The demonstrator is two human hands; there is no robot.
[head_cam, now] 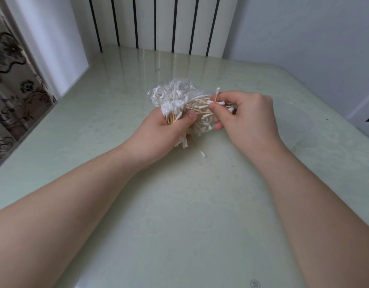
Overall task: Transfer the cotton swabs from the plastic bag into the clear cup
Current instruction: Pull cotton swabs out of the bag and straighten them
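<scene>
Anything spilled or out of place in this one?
Yes: one cotton swab lies loose on the table, just nearer the camera than the left hand, apart from the bunch that it and the right hand hold. No cup is in view.

Two bare forearms reaching forward from the lower corners, converging mid-frame, left hand point(163, 134) turned inward, thumb and fingers curled round a bundle of white-tipped wooden cotton swabs point(173, 114), right hand point(246, 117) knuckles up, fingertips pinching loose swabs point(216, 95) just beside it
</scene>
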